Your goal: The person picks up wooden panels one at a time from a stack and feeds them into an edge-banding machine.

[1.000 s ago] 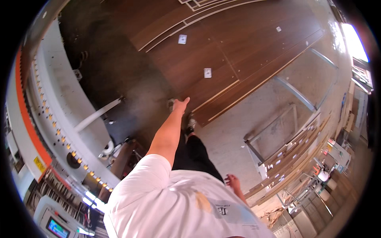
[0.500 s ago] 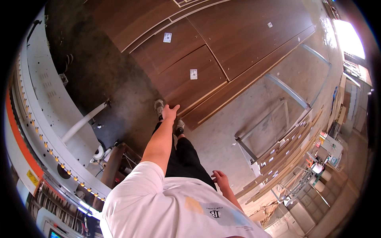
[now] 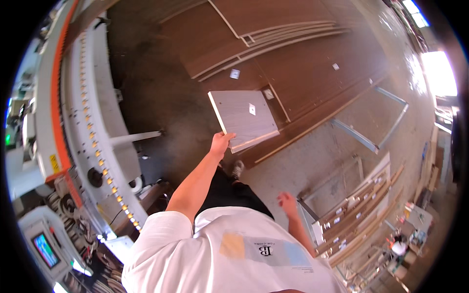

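My left hand (image 3: 221, 143) grips the near left corner of a brown wood-grain board (image 3: 237, 115), thumb on top. The board is tilted up off the stack, its pale edges showing on the left and near sides, and a white label (image 3: 252, 109) is stuck on its face. Beneath and beyond it lie wide dark-brown panels (image 3: 312, 68) with pale edges. My right hand (image 3: 288, 202) hangs low at my right side, empty, with the fingers apart and slightly blurred.
On the left runs a long white-and-orange machine (image 3: 73, 97) with a row of yellow rollers and a control screen (image 3: 45, 250). A metal frame (image 3: 359, 136) stands on the floor to the right, near several stacked long boards (image 3: 354, 215).
My left hand now holds a board lifted from the panel stack, where before it reached down empty-looking. My view has turned, and my right hand has swung outward.
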`<state>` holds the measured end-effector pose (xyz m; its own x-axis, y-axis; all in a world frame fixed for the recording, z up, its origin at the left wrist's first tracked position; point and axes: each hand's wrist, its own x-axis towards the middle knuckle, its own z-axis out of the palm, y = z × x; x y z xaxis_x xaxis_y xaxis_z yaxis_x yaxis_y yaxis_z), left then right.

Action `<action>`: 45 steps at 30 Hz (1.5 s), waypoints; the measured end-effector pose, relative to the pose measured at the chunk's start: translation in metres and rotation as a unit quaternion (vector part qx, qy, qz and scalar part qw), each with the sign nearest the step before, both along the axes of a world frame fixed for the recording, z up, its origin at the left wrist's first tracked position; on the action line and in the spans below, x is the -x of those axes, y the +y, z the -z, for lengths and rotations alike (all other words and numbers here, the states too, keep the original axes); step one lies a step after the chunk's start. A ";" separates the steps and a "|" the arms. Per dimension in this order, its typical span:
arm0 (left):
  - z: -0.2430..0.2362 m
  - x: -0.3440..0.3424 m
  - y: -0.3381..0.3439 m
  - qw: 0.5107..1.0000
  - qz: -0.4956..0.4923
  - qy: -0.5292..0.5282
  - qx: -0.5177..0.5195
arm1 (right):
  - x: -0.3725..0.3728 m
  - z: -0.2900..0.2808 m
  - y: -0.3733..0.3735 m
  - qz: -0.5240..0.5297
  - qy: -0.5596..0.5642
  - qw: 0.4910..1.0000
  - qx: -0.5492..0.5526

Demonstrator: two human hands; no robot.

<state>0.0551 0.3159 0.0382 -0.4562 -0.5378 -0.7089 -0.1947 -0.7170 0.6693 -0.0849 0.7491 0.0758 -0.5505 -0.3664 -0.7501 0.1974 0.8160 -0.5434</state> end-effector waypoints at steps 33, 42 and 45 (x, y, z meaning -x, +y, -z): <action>-0.178 -0.599 0.270 0.684 -0.680 0.240 0.112 | -0.411 -0.099 -0.372 -0.357 -0.142 0.909 0.161; -0.192 -0.774 0.244 0.631 -0.735 -0.130 0.210 | -0.537 -0.073 -0.378 -0.288 -0.112 0.941 0.142; -0.175 -0.869 0.240 0.643 -0.686 -0.206 0.270 | -0.546 -0.077 -0.377 -0.325 -0.150 0.922 0.150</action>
